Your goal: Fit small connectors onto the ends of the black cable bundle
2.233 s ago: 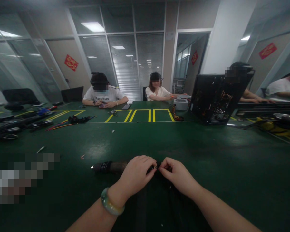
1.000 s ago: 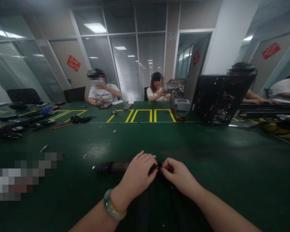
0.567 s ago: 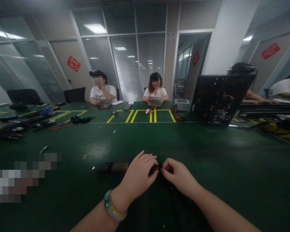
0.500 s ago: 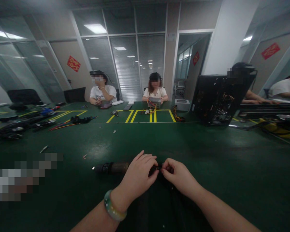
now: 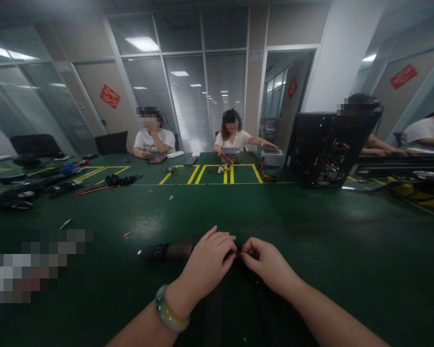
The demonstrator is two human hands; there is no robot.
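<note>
A dark cylindrical tool (image 5: 166, 251) with a metal tip at its left end lies across the green table (image 5: 311, 231) close in front of me. My left hand (image 5: 208, 265), with a green bangle on the wrist, wraps over its right end. My right hand (image 5: 265, 262) pinches a small part at that same end, fingertips touching those of the left. What sits between the fingertips is too small and dark to make out. A black piece lies under my forearms.
An open black computer case (image 5: 321, 147) stands at the right. Cables and tools (image 5: 39, 185) lie at the left. Yellow tape rectangles (image 5: 217, 173) mark the far table. Two persons sit opposite, others at the right. Small scraps (image 5: 64, 223) dot the table.
My hands have stayed together on the tool's end with only slight finger shifts. The person opposite put a boxy part down on the table and stretched an arm to the right.
</note>
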